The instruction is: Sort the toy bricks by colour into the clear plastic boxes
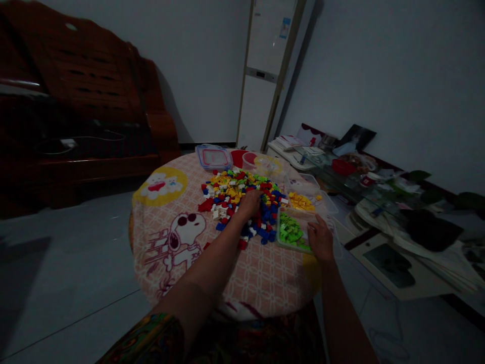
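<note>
A heap of small building bricks in yellow, red, blue, white and green lies on a round table. My left hand reaches into the heap with curled fingers; whatever sits between the fingertips is hidden. Over the right side of a clear plastic box is my right hand, its fingers slightly apart and nothing visible in them. Green bricks fill the left part of that box. Just behind it, yellow bricks lie in another clear container.
A patterned cloth covers the table. At its far edge are a blue-rimmed clear lid or box and a round clear tub. A cluttered glass table stands to the right, a wooden bench at the back left.
</note>
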Demonstrator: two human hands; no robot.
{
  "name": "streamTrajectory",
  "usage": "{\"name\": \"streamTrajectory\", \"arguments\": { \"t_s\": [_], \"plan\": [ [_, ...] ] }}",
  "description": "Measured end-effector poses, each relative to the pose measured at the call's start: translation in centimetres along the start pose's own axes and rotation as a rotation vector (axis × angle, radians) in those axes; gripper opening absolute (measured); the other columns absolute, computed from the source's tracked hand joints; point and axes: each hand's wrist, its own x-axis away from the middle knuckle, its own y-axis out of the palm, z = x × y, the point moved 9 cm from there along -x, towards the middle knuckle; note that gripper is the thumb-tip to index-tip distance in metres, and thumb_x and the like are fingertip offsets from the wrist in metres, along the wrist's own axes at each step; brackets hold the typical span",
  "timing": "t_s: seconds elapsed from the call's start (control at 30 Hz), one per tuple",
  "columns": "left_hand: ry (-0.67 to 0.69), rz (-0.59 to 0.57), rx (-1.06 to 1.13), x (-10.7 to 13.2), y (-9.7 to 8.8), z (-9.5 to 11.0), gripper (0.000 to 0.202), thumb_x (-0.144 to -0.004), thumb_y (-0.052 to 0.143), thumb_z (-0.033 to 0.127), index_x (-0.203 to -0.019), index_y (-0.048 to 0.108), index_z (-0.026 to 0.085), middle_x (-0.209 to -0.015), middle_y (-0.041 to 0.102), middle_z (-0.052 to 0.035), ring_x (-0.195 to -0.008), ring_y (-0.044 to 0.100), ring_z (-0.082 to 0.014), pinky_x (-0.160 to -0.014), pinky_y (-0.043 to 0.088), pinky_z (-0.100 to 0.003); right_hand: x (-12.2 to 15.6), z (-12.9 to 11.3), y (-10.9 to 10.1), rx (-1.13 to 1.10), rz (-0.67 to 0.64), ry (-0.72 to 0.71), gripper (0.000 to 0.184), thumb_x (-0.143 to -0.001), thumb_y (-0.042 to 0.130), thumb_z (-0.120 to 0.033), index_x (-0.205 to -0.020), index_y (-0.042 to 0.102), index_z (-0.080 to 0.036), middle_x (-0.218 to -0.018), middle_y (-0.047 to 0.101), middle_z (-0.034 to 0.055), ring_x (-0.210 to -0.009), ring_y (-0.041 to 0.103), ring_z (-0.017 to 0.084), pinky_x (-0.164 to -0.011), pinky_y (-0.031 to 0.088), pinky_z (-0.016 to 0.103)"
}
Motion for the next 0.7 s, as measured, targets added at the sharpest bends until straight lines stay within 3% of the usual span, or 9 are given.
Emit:
{"name": "streamTrajectory", "arguments": {
  "t_s": [0.13, 0.23, 0.43, 0.7],
  "plan": [
    [0.011, -0.102, -0.046, -0.5, 1.9, -0.4, 0.05, -0.089, 0.045, 0.005, -0.132, 0.066, 0.021, -0.134, 0.066, -0.0106, -0.125, 0.061, -0.0225, -0.111, 0.044, -0.034, -0.1, 0.1, 0.0, -0.006, -0.012, 0.017, 0.037, -0.089, 0.045, -0.032, -0.096, 0.076, -0.013, -0.144, 0.057, 0.0199, -0.103, 0.07, 0.029, -0.098, 0.052, 0.044],
    [0.016, -0.117, -0.061, -0.5, 2.2, -0.2, 0.054, -0.087, 0.046, 0.003, -0.135, 0.064, 0.022, -0.134, 0.066, -0.0101, -0.124, 0.061, -0.0219, -0.11, 0.045, -0.032, -0.1, 0.2, 0.0, -0.016, -0.01, 0.022, 0.037, -0.089, 0.045, -0.031, -0.096, 0.076, -0.013, -0.144, 0.056, 0.0198, -0.103, 0.07, 0.028, -0.098, 0.052, 0.043],
    [-0.027, -0.099, -0.109, -0.2, 1.1, -0.4, 0.054, -0.082, 0.053, 0.003, -0.128, 0.069, 0.024, -0.125, 0.07, -0.0069, -0.117, 0.064, -0.0206, -0.106, 0.049, -0.03, -0.1, 0.4, 0.1, -0.01, 0.002, 0.006, 0.036, -0.087, 0.046, -0.03, -0.095, 0.077, -0.014, -0.142, 0.058, 0.019, -0.104, 0.069, 0.029, -0.098, 0.052, 0.043],
    [0.022, 0.065, 0.03, 0.3, -0.8, -0.2, 0.043, -0.088, 0.046, 0.007, -0.118, 0.074, 0.021, -0.117, 0.073, -0.0078, -0.11, 0.065, -0.0202, -0.101, 0.051, -0.034, 0.0, 0.3, 0.1, -0.041, 0.022, -0.011, 0.035, -0.088, 0.046, -0.03, -0.094, 0.076, -0.014, -0.145, 0.057, 0.0191, -0.103, 0.069, 0.029, -0.098, 0.052, 0.046]
  ]
}}
